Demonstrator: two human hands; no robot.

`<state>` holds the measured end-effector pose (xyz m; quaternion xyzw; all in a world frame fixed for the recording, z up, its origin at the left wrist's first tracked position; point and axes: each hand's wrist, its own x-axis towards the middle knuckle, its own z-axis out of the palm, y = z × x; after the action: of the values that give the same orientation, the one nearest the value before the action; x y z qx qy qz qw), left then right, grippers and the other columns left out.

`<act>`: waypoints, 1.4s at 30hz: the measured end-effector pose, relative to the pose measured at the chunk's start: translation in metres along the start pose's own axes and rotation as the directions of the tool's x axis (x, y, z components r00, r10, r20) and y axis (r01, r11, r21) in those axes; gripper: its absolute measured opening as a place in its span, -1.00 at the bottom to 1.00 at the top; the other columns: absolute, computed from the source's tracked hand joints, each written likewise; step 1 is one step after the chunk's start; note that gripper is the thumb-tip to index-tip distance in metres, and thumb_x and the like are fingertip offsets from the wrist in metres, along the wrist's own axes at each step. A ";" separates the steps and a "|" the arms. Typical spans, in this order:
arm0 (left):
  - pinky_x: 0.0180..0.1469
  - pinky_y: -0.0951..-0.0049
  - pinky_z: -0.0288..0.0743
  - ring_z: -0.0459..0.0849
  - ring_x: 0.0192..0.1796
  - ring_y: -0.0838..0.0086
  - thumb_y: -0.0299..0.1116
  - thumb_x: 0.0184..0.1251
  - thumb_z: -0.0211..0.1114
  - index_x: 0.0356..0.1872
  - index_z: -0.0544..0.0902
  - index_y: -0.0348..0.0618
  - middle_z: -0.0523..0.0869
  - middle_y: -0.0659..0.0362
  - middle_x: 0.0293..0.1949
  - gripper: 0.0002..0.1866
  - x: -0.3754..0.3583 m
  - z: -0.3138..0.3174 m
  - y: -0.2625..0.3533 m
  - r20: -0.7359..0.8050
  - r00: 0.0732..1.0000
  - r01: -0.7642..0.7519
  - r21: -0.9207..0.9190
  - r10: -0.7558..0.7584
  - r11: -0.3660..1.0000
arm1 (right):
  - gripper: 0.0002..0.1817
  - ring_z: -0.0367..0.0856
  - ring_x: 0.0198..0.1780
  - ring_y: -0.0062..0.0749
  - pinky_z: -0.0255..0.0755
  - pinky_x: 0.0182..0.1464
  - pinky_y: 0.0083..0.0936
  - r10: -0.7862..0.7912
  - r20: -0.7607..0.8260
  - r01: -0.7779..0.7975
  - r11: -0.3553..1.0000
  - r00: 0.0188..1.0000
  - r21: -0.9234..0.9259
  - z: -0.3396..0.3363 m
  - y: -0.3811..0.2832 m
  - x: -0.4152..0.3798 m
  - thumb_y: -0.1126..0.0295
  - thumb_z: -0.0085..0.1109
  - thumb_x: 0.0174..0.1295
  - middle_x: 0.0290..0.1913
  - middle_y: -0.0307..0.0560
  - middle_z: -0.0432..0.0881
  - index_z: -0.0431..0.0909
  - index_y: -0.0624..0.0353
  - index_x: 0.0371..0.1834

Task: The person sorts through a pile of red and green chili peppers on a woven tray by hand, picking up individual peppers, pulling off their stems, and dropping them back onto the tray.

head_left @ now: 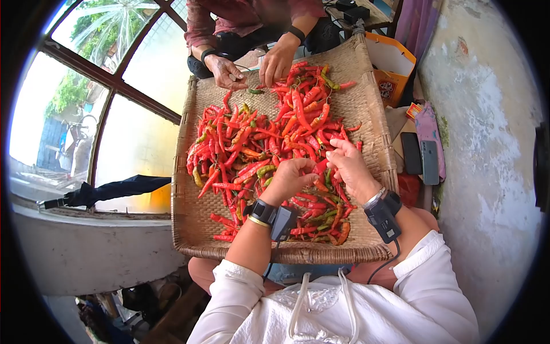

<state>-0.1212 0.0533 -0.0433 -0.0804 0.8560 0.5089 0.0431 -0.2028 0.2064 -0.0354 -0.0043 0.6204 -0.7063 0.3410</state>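
Observation:
A big heap of red chili peppers (298, 109), with some green and orange ones mixed in, lies on a woven tray (195, 114) in front of me. My left hand (293, 179) is over the near part of the heap, its fingers closed together; what they hold, if anything, is hidden. Beside it, my right hand (352, 169) hovers over the right edge of the heap. Its fingers stretch toward the left hand and stand apart, with no pepper clearly between them. Both wrists wear black straps with small boxes and cables.
Across the tray, another person's hands (252, 71) work at the far peppers, near a green chili (256, 92). Two phones (420, 156) lie right of the tray, below an orange bag (391, 63). A folded umbrella (117, 190) rests on the windowsill at left; a wall stands at right.

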 end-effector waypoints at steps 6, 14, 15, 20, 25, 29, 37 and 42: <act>-0.40 0.71 0.40 0.49 -0.41 0.75 -0.49 0.16 0.27 -0.13 0.56 -0.20 0.62 0.30 -0.34 -0.77 -0.003 -0.031 0.001 -0.261 0.961 -0.100 -0.628 -0.088 0.771 | -0.60 0.46 -0.36 -0.69 0.31 -0.50 -0.78 -0.032 -0.029 0.036 0.990 0.999 0.138 -0.008 -0.015 -0.002 0.35 0.02 0.20 -0.24 -0.25 0.47 0.32 0.24 0.10; -0.39 0.45 0.49 0.60 -0.44 0.48 -0.17 0.18 0.25 -0.18 0.57 -0.21 0.64 0.15 -0.37 -0.68 0.009 -0.005 -0.034 -0.326 0.942 0.067 -0.047 -0.079 0.997 | -0.66 0.54 -0.36 -0.63 0.36 -0.52 -0.76 0.101 0.079 -0.121 0.944 0.992 0.306 -0.009 -0.008 -0.003 0.38 0.07 0.19 -0.28 -0.26 0.50 0.32 0.15 0.04; -0.37 0.38 0.50 0.62 -0.41 0.38 -0.15 0.13 0.26 -0.20 0.58 -0.20 0.64 0.11 -0.36 -0.66 0.007 0.003 -0.023 -0.317 0.947 0.035 0.256 0.049 0.966 | -0.66 0.54 -0.36 -0.63 0.36 -0.52 -0.76 0.097 0.077 -0.116 0.944 0.992 0.307 -0.010 -0.006 -0.003 0.38 0.07 0.19 -0.28 -0.26 0.50 0.32 0.15 0.04; -0.35 0.28 0.50 0.63 -0.33 0.15 -0.13 0.05 0.27 -0.23 0.59 -0.17 0.63 0.03 -0.34 -0.65 0.010 0.022 -0.011 -0.195 0.980 0.107 0.702 0.046 0.704 | -0.62 0.54 -0.37 -0.58 0.37 -0.52 -0.71 0.175 0.119 -0.205 0.925 0.977 0.320 -0.010 0.004 -0.002 0.37 0.07 0.18 -0.31 -0.26 0.51 0.27 0.14 0.06; -0.35 0.45 0.48 0.62 -0.38 0.45 -0.30 0.12 0.27 -0.25 0.63 -0.19 0.66 0.15 -0.41 -0.78 0.002 0.015 -0.005 -0.141 0.984 -0.060 0.299 0.107 0.952 | -0.59 0.46 -0.46 -0.65 0.29 -0.57 -0.74 0.194 0.028 -0.196 0.965 0.981 0.174 -0.001 0.002 -0.009 0.34 0.11 0.16 -0.24 -0.24 0.50 0.33 0.21 0.06; -0.36 0.66 0.42 0.50 -0.39 0.76 -0.41 0.19 0.26 -0.21 0.63 -0.24 0.63 0.35 -0.44 -0.82 -0.007 0.002 0.006 0.121 0.991 0.076 -0.186 -0.054 0.980 | -0.85 0.40 -0.56 -0.75 0.22 -0.61 -0.80 0.144 0.175 -0.144 0.990 0.974 -0.015 -0.003 -0.001 -0.009 0.31 0.11 0.18 -0.50 -0.35 0.50 0.49 0.14 -0.29; -0.42 0.64 0.41 0.50 -0.51 0.65 -0.04 0.37 -0.04 0.02 0.44 -0.24 0.62 0.12 -0.26 -0.55 -0.001 -0.047 -0.022 -0.357 0.913 -0.297 -0.913 -0.195 0.281 | -0.85 0.45 -0.52 -0.74 0.26 -0.57 -0.80 0.040 0.062 -0.055 0.966 0.997 0.254 -0.014 -0.018 -0.009 0.29 0.07 0.21 -0.43 -0.34 0.53 0.48 0.09 -0.26; -0.36 0.57 0.46 0.56 -0.44 0.57 -0.13 0.29 0.12 -0.07 0.55 -0.24 0.64 0.14 -0.21 -0.62 0.005 -0.024 -0.027 -0.259 0.940 0.126 -0.348 -0.224 0.929 | -0.85 0.46 -0.51 -0.74 0.27 -0.57 -0.80 0.051 0.123 -0.083 0.958 0.991 0.273 -0.010 -0.016 -0.008 0.32 0.04 0.21 -0.43 -0.31 0.54 0.47 0.12 -0.23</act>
<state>-0.1216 0.0193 -0.0558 -0.2381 0.7461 0.6196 -0.0526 -0.2080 0.2191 -0.0205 0.0241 0.4944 -0.7729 0.3969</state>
